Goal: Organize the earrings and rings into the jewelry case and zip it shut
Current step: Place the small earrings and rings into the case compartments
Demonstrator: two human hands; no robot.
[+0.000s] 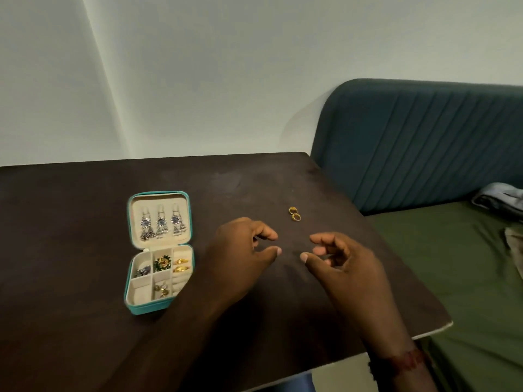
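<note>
A teal jewelry case (130, 281) lies open on the dark table (70, 222), left of my hands. Three silver dangling earrings (161, 225) hang in its lid. Its cream tray holds gold rings (181, 265) in the right slot, a green-and-gold piece (162, 263) and other small earrings. Two gold rings (294, 213) lie together on the table beyond my hands. My left hand (243, 258) and my right hand (342, 264) hover side by side over the table, fingers curled and apart, holding nothing.
The table's right edge (402, 267) runs diagonally beside a bed with a green sheet (467, 278) and a teal padded headboard (424, 142). Folded cloth (501, 198) lies on the bed. A pale wall stands behind the table.
</note>
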